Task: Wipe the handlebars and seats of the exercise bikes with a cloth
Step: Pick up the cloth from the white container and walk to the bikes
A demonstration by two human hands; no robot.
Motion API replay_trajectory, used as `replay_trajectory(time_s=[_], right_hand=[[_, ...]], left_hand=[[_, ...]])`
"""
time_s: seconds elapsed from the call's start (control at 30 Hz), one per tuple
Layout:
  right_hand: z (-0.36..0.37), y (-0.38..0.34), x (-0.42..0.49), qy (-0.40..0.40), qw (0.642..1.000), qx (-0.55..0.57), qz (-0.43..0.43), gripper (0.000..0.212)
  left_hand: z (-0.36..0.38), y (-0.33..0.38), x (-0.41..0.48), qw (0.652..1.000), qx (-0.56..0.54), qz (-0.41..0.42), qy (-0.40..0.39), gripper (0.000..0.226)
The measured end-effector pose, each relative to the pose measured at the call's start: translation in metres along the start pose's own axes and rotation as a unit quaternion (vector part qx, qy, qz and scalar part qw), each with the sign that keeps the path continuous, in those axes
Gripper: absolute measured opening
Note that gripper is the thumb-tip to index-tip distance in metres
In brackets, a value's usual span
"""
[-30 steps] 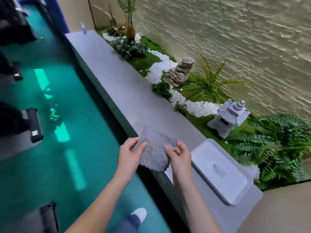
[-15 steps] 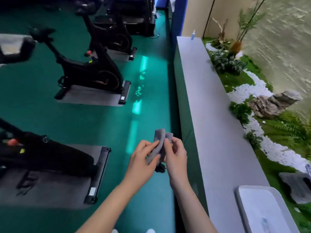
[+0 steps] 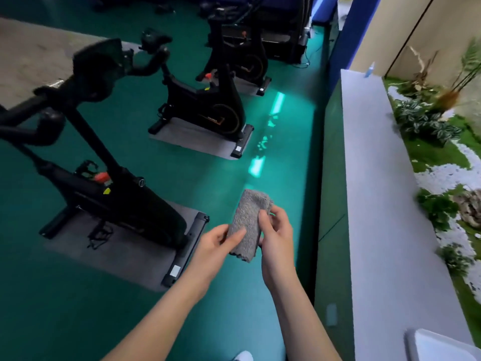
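Grey, nubby fabric makes up the cloth [image 3: 248,225], which is held folded into a narrow pad in mid-air, to the right of the nearest bike [image 3: 112,196] and clear of it. The cloth's lower left edge is pinched between the thumb and fingers of the left hand [image 3: 216,243]. Its right side is gripped by the right hand [image 3: 276,235], with the thumb laid across the front. No part of the nearest bike is touched by the cloth or by either hand. The handlebars [image 3: 31,126] of that bike are seen at its upper left end, well apart from the cloth; its seat cannot be made out. A second bike [image 3: 208,113] is parked beyond the nearest bike, and a third bike [image 3: 242,58] further beyond it. The task is judged to be at its very start, with the cloth being readied and no wiping under way. Whether any surface has already been cleaned cannot be told from the blurred, dark frames. The handlebars and seats of all three bikes are taken to be left, and the nearest bike's handlebars would probably be reached first.
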State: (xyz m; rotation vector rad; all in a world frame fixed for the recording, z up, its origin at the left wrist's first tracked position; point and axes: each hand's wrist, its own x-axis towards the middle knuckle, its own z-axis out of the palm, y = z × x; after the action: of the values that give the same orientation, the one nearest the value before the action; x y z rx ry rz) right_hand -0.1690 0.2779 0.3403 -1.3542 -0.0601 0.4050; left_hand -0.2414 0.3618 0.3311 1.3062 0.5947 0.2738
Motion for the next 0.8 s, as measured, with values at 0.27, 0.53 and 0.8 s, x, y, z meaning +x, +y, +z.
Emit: replay_trajectory(time_s=[0.27,0.53,0.8], right_hand=[[0.093,0.024,-0.039,0.022,0.999,0.036,0.035,0.007],[0.170,0.050,-0.071,0.041,0.986,-0.147,-0.072,0.009],[0.235,0.070,-0.084,0.020,0.982,-0.168,-0.089,0.014]], left_hand=[[-0.098,0.013,-0.022,0.998,0.050,0.029,0.031,0.007],[-0.245,0.015,-0.034,0.921,0.377,0.088,0.045,0.029],[-0.351,0.036,-0.036,0.802,0.584,0.122,0.046,0.044]])
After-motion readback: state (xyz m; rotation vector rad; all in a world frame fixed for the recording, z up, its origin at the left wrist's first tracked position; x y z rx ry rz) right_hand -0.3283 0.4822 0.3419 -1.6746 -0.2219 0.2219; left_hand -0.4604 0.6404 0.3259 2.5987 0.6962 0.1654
